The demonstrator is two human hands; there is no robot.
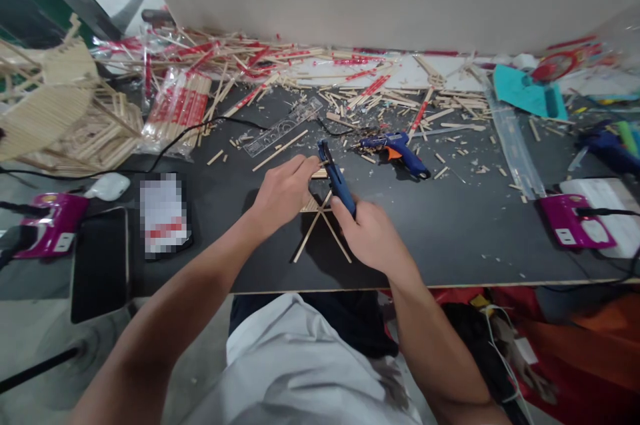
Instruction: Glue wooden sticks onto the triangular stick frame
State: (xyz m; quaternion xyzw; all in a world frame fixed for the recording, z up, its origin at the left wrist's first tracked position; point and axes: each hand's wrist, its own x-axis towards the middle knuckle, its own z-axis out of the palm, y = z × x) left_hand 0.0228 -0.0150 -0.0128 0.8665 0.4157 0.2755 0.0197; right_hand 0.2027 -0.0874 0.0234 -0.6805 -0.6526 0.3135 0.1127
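Observation:
In my right hand (367, 232) is a blue hand tool (341, 186), which looks like a cutter, its dark head pointing away from me. My left hand (287, 188) is closed, fingertips pinched beside the tool's head on what seems to be a thin wooden stick (324, 163), mostly hidden. Below both hands stands a small frame of wooden sticks (321, 210), with crossed legs spreading toward me. Its far part is partly covered by my left hand. A blue glue gun (395, 147) with an orange trigger lies beyond my right hand.
Cut stick pieces and red-wrapped chopsticks (370, 92) litter the table's back. A clear stencil ruler (284, 126) lies before them. At left are a stick-built model (60, 105), bagged chopsticks (177, 108), phones (164, 215) and a purple power strip (60, 225); another power strip (577, 222) sits right.

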